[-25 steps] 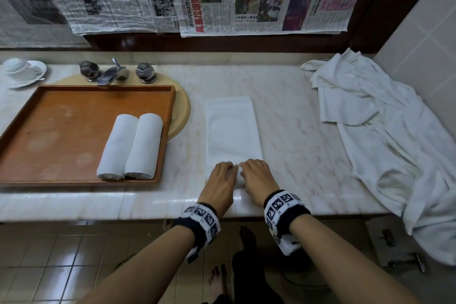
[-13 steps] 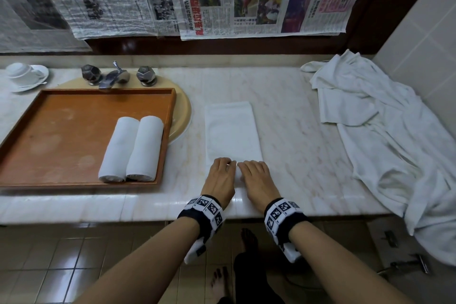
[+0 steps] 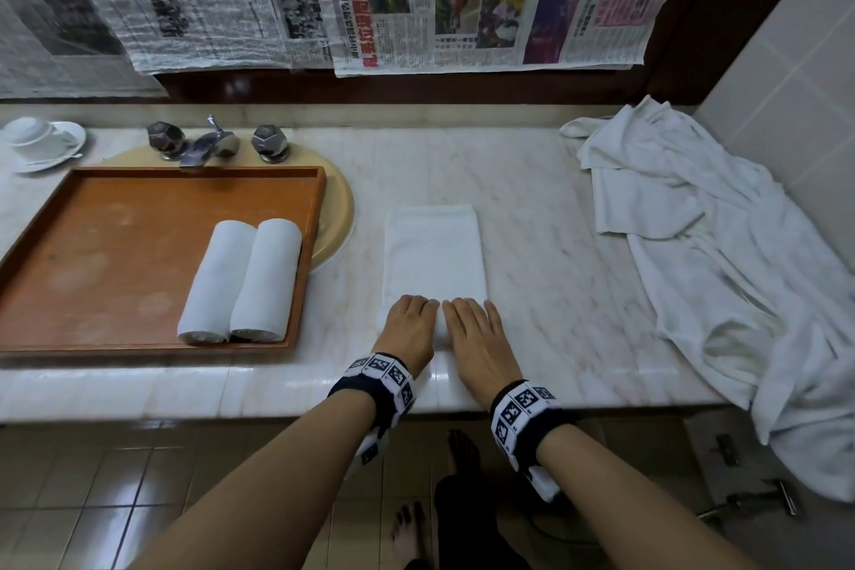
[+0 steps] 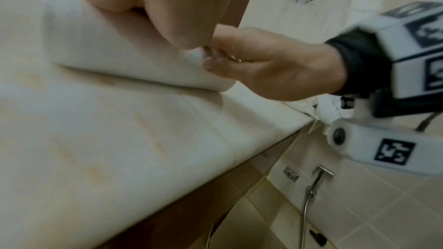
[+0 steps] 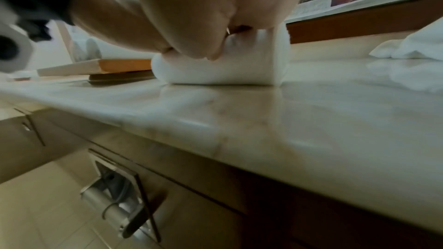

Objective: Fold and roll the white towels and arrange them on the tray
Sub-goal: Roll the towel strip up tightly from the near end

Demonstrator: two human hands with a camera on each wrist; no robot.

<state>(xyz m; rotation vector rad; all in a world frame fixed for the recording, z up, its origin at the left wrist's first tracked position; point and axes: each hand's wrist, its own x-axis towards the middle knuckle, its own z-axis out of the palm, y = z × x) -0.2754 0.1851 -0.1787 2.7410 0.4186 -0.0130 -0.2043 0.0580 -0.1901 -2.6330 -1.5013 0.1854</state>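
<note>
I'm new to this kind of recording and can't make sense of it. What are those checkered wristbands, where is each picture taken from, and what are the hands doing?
No machine here: a person works bare-handed. The patterned bands carry a small camera on each wrist; a third camera sits on the head. The head view looks down on a marble counter. The left hand and right hand press side by side on a folded white towel, its near end partly rolled. The wrist views show that roll from counter level, under the fingers. A wooden tray already holds two rolled towels. A loose white cloth pile lies to the right, a cup and saucer far left.
</note>
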